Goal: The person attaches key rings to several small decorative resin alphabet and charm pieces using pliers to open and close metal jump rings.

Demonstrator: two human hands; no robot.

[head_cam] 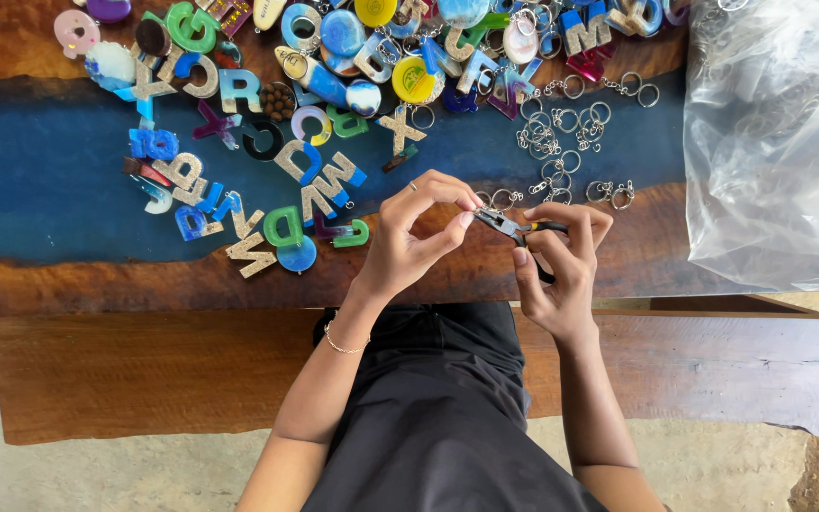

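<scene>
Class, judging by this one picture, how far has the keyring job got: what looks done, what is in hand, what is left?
Done: some letters at the top seem to carry rings. In hand: the right hand grips pliers and the left hand pinches something small at their tip. Left: loose ring chains and many ringless letters, such as the green D.

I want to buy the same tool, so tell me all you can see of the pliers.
The pliers are small, with slim dark metal jaws tapering to a point and dark handles showing a bit of yellow. They lie roughly level above the wooden table edge, tip pointing left. The right hand grips the handles; the left hand pinches at the tip.
</scene>
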